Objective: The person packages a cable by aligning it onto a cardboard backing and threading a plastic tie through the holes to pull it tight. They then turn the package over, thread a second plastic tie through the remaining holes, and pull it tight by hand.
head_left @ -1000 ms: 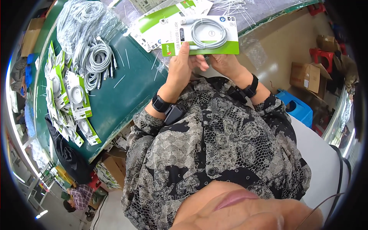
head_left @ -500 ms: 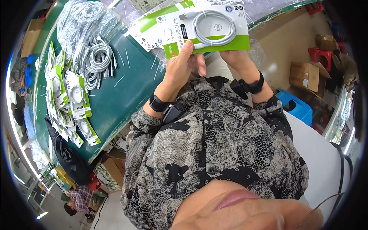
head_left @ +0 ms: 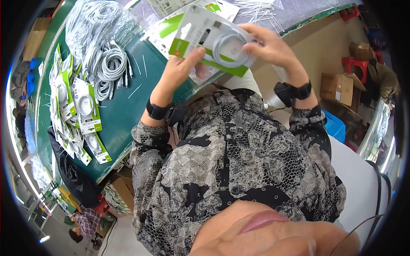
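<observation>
A white and green packaging card [head_left: 194, 32] is held tilted above the table's near edge. On its face lies a coiled light-grey USB cable [head_left: 216, 48]. My left hand [head_left: 181, 66] pinches the card's lower left part, its thumb on the front. At the right end my right hand [head_left: 275, 48] grips the card beside the coil, thumb in front; its fingertips are partly hidden. Flat cards [head_left: 164, 32] in the same white and green lie behind it. Thin white ties [head_left: 258, 10] are strewn on the grey surface at the far side.
On the green table [head_left: 124, 115] at left are a pile of carded cables [head_left: 64, 100], loose coiled cables [head_left: 112, 68] and plastic-bagged cables [head_left: 85, 30]. A cardboard box [head_left: 339, 89], a red stool [head_left: 356, 66] and a blue stool [head_left: 335, 126] stand at right.
The card has shifted left and turned clockwise. My right hand has come up from beneath it to the right end of the card. My left hand has moved left, still gripping it.
</observation>
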A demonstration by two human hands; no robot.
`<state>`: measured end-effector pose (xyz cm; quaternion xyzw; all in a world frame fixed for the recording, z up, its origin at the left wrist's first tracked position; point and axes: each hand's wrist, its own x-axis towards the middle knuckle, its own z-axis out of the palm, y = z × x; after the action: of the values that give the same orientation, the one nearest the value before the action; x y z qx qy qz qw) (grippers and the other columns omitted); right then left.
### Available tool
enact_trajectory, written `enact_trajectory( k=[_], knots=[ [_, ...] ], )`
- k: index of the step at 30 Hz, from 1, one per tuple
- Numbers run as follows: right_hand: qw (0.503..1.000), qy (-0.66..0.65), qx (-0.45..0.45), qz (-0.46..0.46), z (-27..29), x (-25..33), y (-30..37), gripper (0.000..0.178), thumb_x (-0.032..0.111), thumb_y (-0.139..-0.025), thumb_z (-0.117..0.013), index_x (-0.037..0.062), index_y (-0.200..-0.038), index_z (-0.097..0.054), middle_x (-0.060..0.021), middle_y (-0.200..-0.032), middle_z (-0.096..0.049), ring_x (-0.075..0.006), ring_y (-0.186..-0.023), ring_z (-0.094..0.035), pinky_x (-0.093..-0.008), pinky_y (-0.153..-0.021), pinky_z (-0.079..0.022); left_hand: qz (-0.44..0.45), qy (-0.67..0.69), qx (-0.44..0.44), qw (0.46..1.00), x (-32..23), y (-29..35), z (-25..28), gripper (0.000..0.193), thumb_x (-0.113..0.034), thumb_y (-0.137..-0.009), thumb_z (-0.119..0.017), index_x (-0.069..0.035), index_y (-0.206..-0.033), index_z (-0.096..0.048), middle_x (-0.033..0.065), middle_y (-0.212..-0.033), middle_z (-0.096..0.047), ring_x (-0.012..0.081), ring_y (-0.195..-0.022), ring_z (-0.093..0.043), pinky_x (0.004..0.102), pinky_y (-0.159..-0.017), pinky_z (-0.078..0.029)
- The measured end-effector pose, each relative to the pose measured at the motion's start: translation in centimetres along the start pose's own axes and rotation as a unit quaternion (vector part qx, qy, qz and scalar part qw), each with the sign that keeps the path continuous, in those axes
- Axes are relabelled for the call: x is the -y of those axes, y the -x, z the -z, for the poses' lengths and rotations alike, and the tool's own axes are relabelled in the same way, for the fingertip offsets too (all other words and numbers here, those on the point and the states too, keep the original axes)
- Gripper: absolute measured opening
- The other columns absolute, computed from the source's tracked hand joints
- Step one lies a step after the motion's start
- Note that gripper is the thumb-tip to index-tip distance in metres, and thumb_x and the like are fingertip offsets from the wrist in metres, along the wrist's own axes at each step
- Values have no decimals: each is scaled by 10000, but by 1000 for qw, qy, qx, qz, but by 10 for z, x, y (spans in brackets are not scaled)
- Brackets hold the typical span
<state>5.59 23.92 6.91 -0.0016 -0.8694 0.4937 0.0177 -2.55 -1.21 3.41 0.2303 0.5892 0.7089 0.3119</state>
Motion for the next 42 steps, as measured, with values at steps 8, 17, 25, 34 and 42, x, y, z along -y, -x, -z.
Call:
enact_trajectory(
  k=[8,17,25,34,42],
  knots=[
    [987,-132,-88,-10,-51,-16,-12,302,121,-886,-549,-22,-1149,-511,-114,-964,-613,-166,-892,-581,-294,-779,-464,-74,125,-83,986,46,-8,-39,295,-170,-938,-553,-25,-1184,-480,98,-1101,-581,176,-946,-605,304,-765,-524],
    [981,-139,-138,8,-68,-20,-5,309,78,-907,-532,-14,-1195,-465,-76,-1035,-570,-103,-954,-521,-261,-797,-445,65,325,-48,942,33,-16,-50,348,-82,-910,-553,-30,-1237,-448,98,-1185,-541,217,-1063,-571,394,-861,-533],
    [987,-96,-108,-67,-67,-6,-2,339,115,-889,-583,6,-1190,-470,-100,-1021,-587,-128,-936,-535,-279,-817,-440,116,260,-140,948,34,-18,-61,321,-61,-904,-525,-41,-1218,-465,103,-1161,-553,227,-1060,-576,390,-829,-559],
    [919,76,-363,134,-58,-13,-20,387,111,-790,-696,70,-1140,-537,-46,-991,-588,-182,-1021,-519,-351,-926,-398,103,240,-144,954,38,-30,-69,382,-36,-915,-468,-51,-1284,-372,112,-1206,-507,230,-1028,-591,373,-798,-582],
    [886,300,-155,317,-48,-13,-35,225,145,-751,-678,132,-955,-584,1,-991,-554,-217,-1021,-519,-434,-990,-348,96,173,-118,973,37,-31,-74,389,-65,-936,-475,-25,-1299,-341,119,-1187,-510,214,-1026,-592,331,-738,-599]
  ],
)
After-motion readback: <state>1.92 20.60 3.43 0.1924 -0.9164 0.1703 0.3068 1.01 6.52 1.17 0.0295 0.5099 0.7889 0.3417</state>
